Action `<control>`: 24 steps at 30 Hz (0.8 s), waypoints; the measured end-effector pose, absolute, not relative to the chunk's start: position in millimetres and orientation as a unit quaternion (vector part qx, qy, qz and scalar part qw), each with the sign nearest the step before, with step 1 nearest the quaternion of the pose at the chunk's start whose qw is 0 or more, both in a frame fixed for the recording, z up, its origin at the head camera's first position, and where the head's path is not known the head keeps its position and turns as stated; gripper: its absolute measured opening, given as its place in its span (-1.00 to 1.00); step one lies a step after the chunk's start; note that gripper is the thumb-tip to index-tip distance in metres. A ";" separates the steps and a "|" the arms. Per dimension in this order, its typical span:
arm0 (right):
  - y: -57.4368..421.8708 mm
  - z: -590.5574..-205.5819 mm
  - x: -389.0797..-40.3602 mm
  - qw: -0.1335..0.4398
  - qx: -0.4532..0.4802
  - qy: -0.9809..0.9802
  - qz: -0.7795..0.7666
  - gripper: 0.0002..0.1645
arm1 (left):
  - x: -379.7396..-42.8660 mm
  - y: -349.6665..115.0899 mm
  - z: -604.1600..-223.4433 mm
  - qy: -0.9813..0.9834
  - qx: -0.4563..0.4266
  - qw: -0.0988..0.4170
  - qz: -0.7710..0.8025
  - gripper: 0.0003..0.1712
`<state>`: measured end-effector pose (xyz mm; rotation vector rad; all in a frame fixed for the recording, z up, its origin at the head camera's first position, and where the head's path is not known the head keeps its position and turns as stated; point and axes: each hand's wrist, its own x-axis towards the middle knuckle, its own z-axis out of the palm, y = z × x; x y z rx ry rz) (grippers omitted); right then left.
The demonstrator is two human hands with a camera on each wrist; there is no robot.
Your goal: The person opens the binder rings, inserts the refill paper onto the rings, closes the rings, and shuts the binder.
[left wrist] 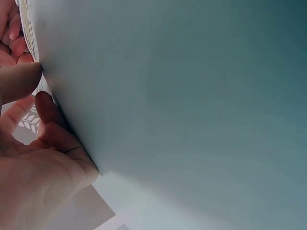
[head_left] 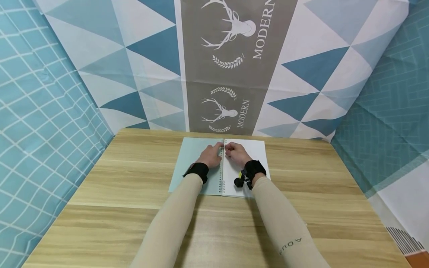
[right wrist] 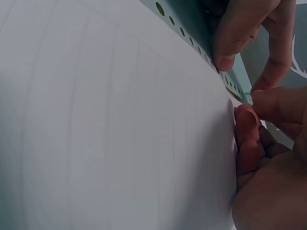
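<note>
A notebook lies spread flat on the wooden table, its pale green cover [head_left: 186,160] on the left and a white lined page [head_left: 258,156] on the right. Ring binding [head_left: 222,185] runs down the middle, beside a row of holes [right wrist: 182,31] in the cover's edge. My left hand [head_left: 210,155] rests on the cover, forefinger stretched to the binding's top and thumb at the holed edge. From the right, my right hand [head_left: 238,153] pinches the binding near its upper end with thumb and forefinger, other fingers curled on the page. The fingertips hide the pinched part.
The wooden table [head_left: 117,193] extends around the notebook on every side. Patterned cloth [head_left: 221,74] with deer heads and triangles hangs right behind its back edge. Blue checked cloth [head_left: 37,111] stands along the left, and teal cloth [head_left: 388,111] along the right.
</note>
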<state>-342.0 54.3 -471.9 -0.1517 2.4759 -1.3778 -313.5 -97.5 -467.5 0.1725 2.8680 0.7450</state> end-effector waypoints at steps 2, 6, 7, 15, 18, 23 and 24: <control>54.1 -471.0 -342.7 0.151 -0.051 0.860 -0.484 -0.69 | -313.8 -97.6 -466.2 0.962 0.059 0.085 0.252 -0.43; 53.7 -469.7 -343.7 0.150 -0.053 0.860 -0.485 -0.68 | -314.3 -97.7 -463.6 0.962 0.062 0.079 0.253 -0.43; 53.6 -469.3 -343.7 0.150 -0.052 0.861 -0.483 -0.67 | -314.8 -97.8 -463.5 0.962 0.062 0.080 0.253 -0.43; 52.4 -464.6 -340.6 0.175 -0.042 0.857 -0.483 -0.46 | -320.3 -97.9 -466.3 0.959 0.048 0.101 0.259 -0.26; 53.6 -462.3 -341.4 0.187 -0.044 0.854 -0.484 -0.30 | -321.6 -96.8 -462.4 0.959 0.040 0.121 0.255 -0.17; 56.4 -457.7 -343.9 0.212 -0.050 0.856 -0.468 -0.19 | -320.4 -93.8 -453.9 0.955 0.029 0.157 0.251 -0.15; 56.7 -456.6 -344.6 0.216 -0.051 0.857 -0.464 -0.19 | -320.7 -93.0 -453.5 0.954 0.026 0.163 0.251 -0.14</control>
